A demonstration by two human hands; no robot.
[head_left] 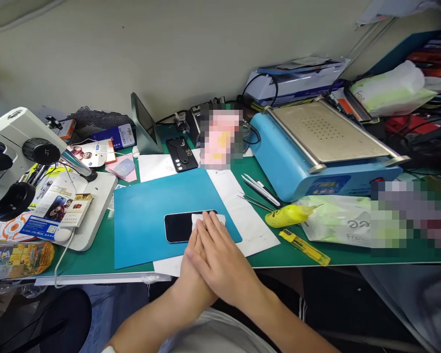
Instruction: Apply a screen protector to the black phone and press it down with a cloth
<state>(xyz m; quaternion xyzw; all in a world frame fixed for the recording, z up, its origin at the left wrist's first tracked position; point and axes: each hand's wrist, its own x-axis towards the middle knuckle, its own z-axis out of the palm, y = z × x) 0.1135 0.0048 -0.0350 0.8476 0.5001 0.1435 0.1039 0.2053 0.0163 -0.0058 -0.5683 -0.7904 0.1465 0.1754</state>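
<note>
A phone (pixel 178 227) with a dark screen lies flat on a blue mat (pixel 143 211). A folded white wipe (pixel 196 218) covers its right part, beneath my fingertips. My right hand (pixel 220 250) lies across my left hand, its fingers stretched out flat and close together over the wipe, its thumb over the left hand. Under it, my left hand (pixel 191 269) reaches toward the wipe from the near side; its fingers are mostly hidden, so their grip is unclear.
White tweezers (pixel 259 189), a yellow bottle (pixel 288 215) and a yellow cutter (pixel 305 247) lie to the right. Behind them stands a blue heating plate machine (pixel 279 152). A microscope (pixel 29 147) stands at left; a black phone case (pixel 182 154) lies behind the mat.
</note>
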